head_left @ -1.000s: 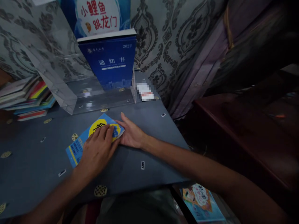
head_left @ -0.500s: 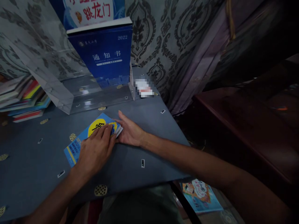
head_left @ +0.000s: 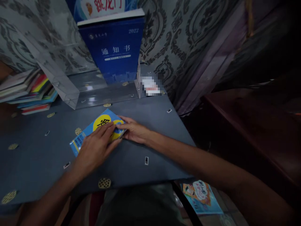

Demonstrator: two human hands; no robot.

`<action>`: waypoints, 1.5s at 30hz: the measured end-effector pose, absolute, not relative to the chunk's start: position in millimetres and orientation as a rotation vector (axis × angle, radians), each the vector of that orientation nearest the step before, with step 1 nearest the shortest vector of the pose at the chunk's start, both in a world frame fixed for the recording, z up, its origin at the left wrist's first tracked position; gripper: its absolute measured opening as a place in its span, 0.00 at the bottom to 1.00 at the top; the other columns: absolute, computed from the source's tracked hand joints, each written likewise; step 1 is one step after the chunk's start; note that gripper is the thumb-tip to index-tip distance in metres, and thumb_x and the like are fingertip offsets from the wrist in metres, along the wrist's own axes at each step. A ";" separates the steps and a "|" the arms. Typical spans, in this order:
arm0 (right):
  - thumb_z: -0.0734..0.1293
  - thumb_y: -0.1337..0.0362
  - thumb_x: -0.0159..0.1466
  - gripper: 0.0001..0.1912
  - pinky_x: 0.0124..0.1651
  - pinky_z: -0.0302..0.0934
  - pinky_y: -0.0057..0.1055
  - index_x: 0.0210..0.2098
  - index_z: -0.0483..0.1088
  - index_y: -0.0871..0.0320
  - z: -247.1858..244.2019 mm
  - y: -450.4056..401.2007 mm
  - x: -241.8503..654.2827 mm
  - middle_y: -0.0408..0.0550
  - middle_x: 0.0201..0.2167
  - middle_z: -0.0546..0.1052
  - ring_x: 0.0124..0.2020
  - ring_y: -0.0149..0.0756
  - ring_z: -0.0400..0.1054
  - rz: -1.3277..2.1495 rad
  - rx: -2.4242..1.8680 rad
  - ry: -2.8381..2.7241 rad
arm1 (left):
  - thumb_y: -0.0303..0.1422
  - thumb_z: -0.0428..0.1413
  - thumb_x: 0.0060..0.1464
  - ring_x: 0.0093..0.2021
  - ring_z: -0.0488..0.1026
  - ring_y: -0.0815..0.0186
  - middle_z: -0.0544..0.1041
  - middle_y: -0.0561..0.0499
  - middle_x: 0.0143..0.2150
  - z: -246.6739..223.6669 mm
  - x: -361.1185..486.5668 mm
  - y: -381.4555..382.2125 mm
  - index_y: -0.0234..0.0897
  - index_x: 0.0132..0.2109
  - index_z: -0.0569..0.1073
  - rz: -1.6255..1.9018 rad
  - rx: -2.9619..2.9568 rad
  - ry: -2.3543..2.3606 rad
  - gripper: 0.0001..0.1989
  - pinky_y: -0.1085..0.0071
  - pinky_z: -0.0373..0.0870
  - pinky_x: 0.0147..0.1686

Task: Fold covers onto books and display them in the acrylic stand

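A blue book with yellow patches lies at a slant on the grey-blue patterned tablecloth. Across its cover rests my left hand, fingers close together and pointing to the upper right. My right hand grips the book's right end, thumb on top and the other fingers at or behind the edge. Both hands nearly meet at that end. The book's lower left part is partly hidden by my left hand.
Behind stands a clear acrylic rack holding a dark blue book. Stacked books sit at the left. A blurred white item lies right of the rack. Below the table's edge is a light-blue book.
My right thumb has come down onto the book's cover, where it stood raised before. The book's right end looks flatter. The whole view has shifted slightly.
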State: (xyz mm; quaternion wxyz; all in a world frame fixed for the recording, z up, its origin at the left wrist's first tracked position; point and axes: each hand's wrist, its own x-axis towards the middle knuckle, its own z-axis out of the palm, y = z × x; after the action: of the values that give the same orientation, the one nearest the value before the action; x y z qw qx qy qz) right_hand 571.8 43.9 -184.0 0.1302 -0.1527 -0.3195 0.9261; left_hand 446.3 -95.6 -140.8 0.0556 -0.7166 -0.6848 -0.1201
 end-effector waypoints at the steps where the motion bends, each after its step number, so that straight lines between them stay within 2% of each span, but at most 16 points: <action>1: 0.72 0.75 0.58 0.22 0.37 0.74 0.26 0.51 0.70 0.58 -184.6 45.2 571.9 0.44 0.39 0.80 0.34 0.30 0.75 2.662 -0.470 -0.964 | 0.51 0.43 0.69 0.60 0.75 0.53 0.77 0.41 0.61 -138.9 438.3 -102.4 0.36 0.62 0.70 -0.409 -2.213 -2.111 0.28 0.54 0.76 0.55; 4: 0.71 0.77 0.55 0.23 0.35 0.75 0.26 0.50 0.69 0.57 -186.0 54.1 571.6 0.45 0.40 0.80 0.34 0.30 0.75 2.544 -0.610 -1.056 | 0.53 0.45 0.68 0.62 0.73 0.54 0.76 0.44 0.63 -136.2 413.9 -129.3 0.40 0.64 0.68 -0.447 -2.289 -2.185 0.29 0.54 0.74 0.59; 8: 0.70 0.74 0.58 0.20 0.35 0.76 0.29 0.49 0.69 0.55 -191.6 69.6 571.1 0.43 0.39 0.78 0.33 0.31 0.74 2.271 -0.760 -1.230 | 0.56 0.52 0.62 0.68 0.67 0.50 0.68 0.40 0.70 -146.2 396.8 -161.3 0.41 0.69 0.62 -0.388 -2.381 -2.085 0.36 0.49 0.69 0.64; 12: 0.72 0.66 0.58 0.18 0.47 0.77 0.40 0.48 0.71 0.54 -201.3 77.5 571.8 0.46 0.44 0.78 0.42 0.38 0.75 1.854 -0.766 -1.543 | 0.52 0.52 0.65 0.70 0.64 0.49 0.67 0.39 0.70 -161.0 398.3 -168.8 0.41 0.71 0.60 -0.328 -2.382 -2.015 0.34 0.47 0.68 0.65; 15: 0.71 0.62 0.59 0.17 0.56 0.72 0.47 0.48 0.72 0.55 -207.2 80.2 571.9 0.49 0.48 0.78 0.49 0.43 0.73 1.642 -0.758 -1.702 | 0.51 0.52 0.66 0.68 0.66 0.49 0.70 0.40 0.68 -165.5 401.3 -164.9 0.42 0.70 0.63 -0.322 -2.367 -2.001 0.32 0.46 0.68 0.65; 17: 0.70 0.61 0.59 0.16 0.58 0.69 0.49 0.46 0.73 0.55 -209.7 82.9 571.5 0.50 0.48 0.78 0.50 0.44 0.73 1.550 -0.757 -1.752 | 0.51 0.52 0.65 0.67 0.68 0.50 0.72 0.41 0.66 -165.8 403.3 -162.0 0.43 0.68 0.66 -0.325 -2.349 -1.989 0.30 0.47 0.69 0.64; 20: 0.69 0.62 0.58 0.15 0.57 0.68 0.46 0.45 0.74 0.56 -211.4 88.6 570.9 0.50 0.48 0.78 0.51 0.44 0.72 1.425 -0.750 -1.776 | 0.50 0.51 0.66 0.64 0.72 0.51 0.76 0.43 0.63 -165.0 408.3 -157.9 0.44 0.64 0.71 -0.343 -2.312 -1.955 0.26 0.49 0.72 0.61; 24: 0.66 0.64 0.60 0.14 0.50 0.68 0.43 0.45 0.74 0.58 -210.9 94.4 572.1 0.51 0.44 0.78 0.43 0.41 0.72 1.306 -0.761 -1.880 | 0.48 0.51 0.67 0.60 0.75 0.52 0.78 0.41 0.59 -165.3 417.2 -151.6 0.41 0.61 0.74 -0.323 -2.273 -1.873 0.23 0.51 0.75 0.56; 27: 0.65 0.65 0.61 0.14 0.51 0.66 0.44 0.46 0.74 0.58 -208.9 94.6 575.1 0.51 0.43 0.78 0.41 0.42 0.70 1.119 -0.743 -2.047 | 0.47 0.51 0.67 0.59 0.76 0.51 0.79 0.41 0.58 -167.3 420.9 -148.1 0.41 0.60 0.75 -0.295 -2.248 -1.851 0.22 0.52 0.75 0.55; 32: 0.63 0.65 0.66 0.15 0.60 0.58 0.52 0.50 0.73 0.56 -205.4 86.6 579.2 0.55 0.52 0.77 0.56 0.52 0.66 0.764 -0.659 -2.264 | 0.46 0.52 0.67 0.58 0.76 0.51 0.80 0.43 0.58 -170.2 421.6 -146.9 0.43 0.59 0.76 -0.340 -2.231 -1.914 0.21 0.51 0.76 0.54; 36: 0.63 0.65 0.67 0.16 0.63 0.55 0.53 0.52 0.74 0.55 -204.6 74.8 578.4 0.54 0.55 0.77 0.60 0.51 0.64 0.740 -0.451 -2.354 | 0.45 0.52 0.67 0.57 0.76 0.52 0.80 0.43 0.57 -169.6 422.2 -146.6 0.43 0.59 0.76 -0.361 -2.233 -1.911 0.20 0.51 0.76 0.54; 41: 0.63 0.62 0.68 0.16 0.64 0.53 0.52 0.52 0.75 0.57 -203.7 64.6 577.0 0.54 0.52 0.78 0.58 0.49 0.66 0.805 -0.222 -2.450 | 0.44 0.52 0.67 0.57 0.76 0.52 0.80 0.44 0.56 -169.2 422.9 -146.1 0.44 0.59 0.76 -0.404 -2.217 -1.893 0.19 0.51 0.76 0.53; 45: 0.65 0.59 0.68 0.16 0.64 0.52 0.53 0.52 0.76 0.55 -201.3 63.4 577.6 0.54 0.53 0.77 0.58 0.51 0.65 0.868 -0.168 -2.463 | 0.42 0.53 0.67 0.56 0.76 0.51 0.80 0.44 0.56 -170.3 422.3 -146.4 0.44 0.58 0.76 -0.396 -2.208 -1.920 0.18 0.51 0.75 0.53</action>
State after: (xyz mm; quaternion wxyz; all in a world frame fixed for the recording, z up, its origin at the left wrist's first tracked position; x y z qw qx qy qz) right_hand 577.6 63.4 -201.3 0.2592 -0.0621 -0.9090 0.3204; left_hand 422.3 -146.4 -170.3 0.0944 -0.7445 -0.6473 -0.1337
